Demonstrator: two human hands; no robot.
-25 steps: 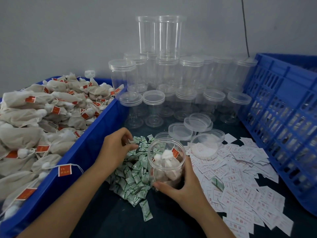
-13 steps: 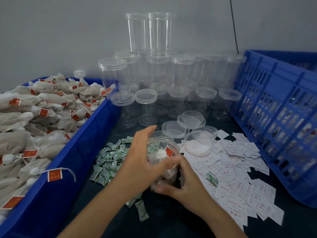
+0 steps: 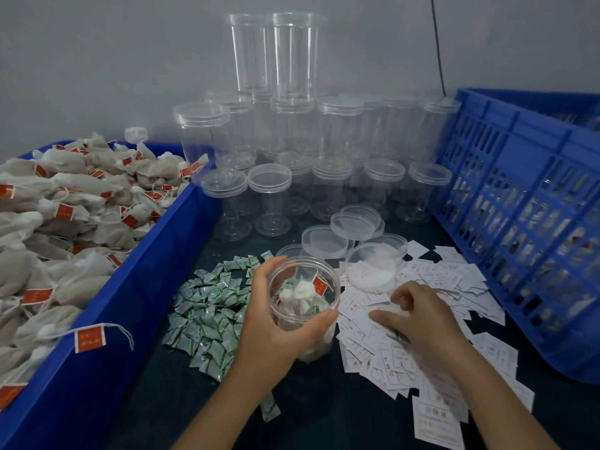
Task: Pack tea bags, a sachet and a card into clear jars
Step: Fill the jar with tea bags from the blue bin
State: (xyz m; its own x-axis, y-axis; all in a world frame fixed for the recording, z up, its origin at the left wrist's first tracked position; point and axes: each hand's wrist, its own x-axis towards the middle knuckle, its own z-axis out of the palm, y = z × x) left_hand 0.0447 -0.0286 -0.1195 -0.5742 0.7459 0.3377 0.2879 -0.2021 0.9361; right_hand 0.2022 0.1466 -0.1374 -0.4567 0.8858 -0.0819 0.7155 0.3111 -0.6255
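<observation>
An open clear jar (image 3: 303, 319) sits upright, holding white tea bags (image 3: 302, 292) and a green sachet (image 3: 312, 309). Green sachets (image 3: 211, 310) lie heaped left of it, white cards (image 3: 431, 280) scattered right, lidded empty jars (image 3: 337, 134) stacked behind.

A big blue crate (image 3: 526, 138) with lots of little holes in its side stands on the right. Far to the left of the crate is a blue bin (image 3: 156, 254) with smooth sides, and the dark table (image 3: 324, 417) lies between them. Behind the crate is a plain grey wall (image 3: 97, 60), and a thin black cord (image 3: 438, 43) runs down it near the crate's back corner.
</observation>
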